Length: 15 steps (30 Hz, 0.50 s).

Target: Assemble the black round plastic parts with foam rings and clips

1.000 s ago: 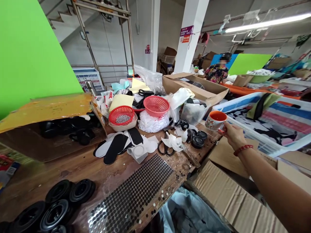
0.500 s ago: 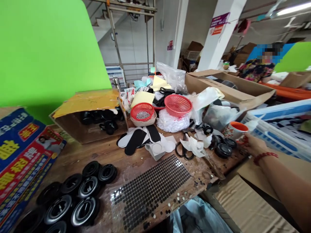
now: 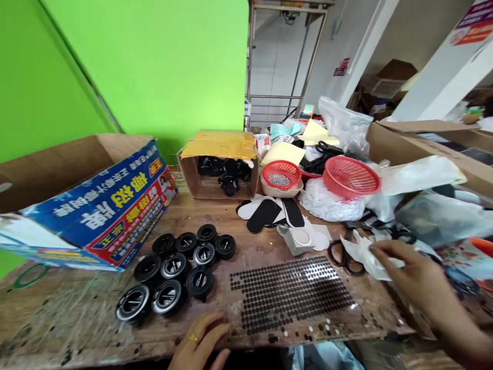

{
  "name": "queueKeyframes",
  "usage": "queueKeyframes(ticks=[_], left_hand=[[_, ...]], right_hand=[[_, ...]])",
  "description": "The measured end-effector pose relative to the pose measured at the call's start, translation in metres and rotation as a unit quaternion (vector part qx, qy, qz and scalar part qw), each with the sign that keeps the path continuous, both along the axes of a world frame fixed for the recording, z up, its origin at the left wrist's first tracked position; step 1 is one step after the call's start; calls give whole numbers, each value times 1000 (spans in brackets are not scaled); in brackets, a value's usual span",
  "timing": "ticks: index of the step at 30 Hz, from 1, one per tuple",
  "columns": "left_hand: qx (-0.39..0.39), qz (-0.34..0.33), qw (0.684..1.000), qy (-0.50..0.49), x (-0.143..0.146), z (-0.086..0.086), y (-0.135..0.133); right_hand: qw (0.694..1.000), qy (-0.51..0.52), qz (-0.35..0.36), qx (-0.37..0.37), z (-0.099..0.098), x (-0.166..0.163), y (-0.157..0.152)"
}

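My left hand [image 3: 200, 341] rests at the near edge of the wooden table [image 3: 77, 308], fingers loosely bent and holding nothing, a ring on one finger. Its fingertips touch the near left corner of a clear sheet of small black dots [image 3: 288, 298]. My right hand [image 3: 408, 272] hovers blurred over the right side, fingers stretched out and empty, above crumpled white paper [image 3: 365, 252] and black scissors [image 3: 341, 254]. An orange-rimmed mug [image 3: 472, 257] stands just right of that hand, apart from it. Several black round parts [image 3: 177, 272] lie left of the sheet.
A blue-and-red printed carton [image 3: 96, 210] lies at the left. A small open carton of black parts [image 3: 219, 169] stands behind. Two red baskets [image 3: 281, 174] [image 3: 350, 177], black insoles [image 3: 265, 213], plastic bags and a large cardboard box [image 3: 423, 144] crowd the back right.
My view swung left and down. My right hand let go of the mug and drew back over the table. My left hand came into view at the near edge.
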<state>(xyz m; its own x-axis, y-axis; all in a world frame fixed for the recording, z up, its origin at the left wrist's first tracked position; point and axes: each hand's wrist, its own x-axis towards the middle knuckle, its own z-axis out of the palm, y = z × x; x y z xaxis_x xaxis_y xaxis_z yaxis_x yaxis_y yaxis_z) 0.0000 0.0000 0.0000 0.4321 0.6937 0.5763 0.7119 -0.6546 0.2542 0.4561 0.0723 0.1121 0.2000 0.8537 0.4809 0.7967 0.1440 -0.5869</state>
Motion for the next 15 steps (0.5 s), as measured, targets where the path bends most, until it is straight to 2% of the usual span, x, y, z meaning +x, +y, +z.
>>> queueKeyframes(ticks=[2, 4, 7, 10, 15], left_hand=[[-11, -8, 1000, 6, 6, 2, 3], [-38, -15, 999, 11, 10, 5, 4], [-78, -20, 997, 12, 14, 5, 6], [-92, -8, 996, 18, 16, 0, 6], [-85, 4, 996, 38, 18, -9, 7]], right_hand=[[991, -67, 114, 3, -5, -59, 12], [972, -124, 198, -34, -12, -105, 21], [941, -172, 268, -115, -32, -144, 29], [937, -184, 259, -146, -63, -151, 24], [957, -193, 185, -117, -108, -131, -2]])
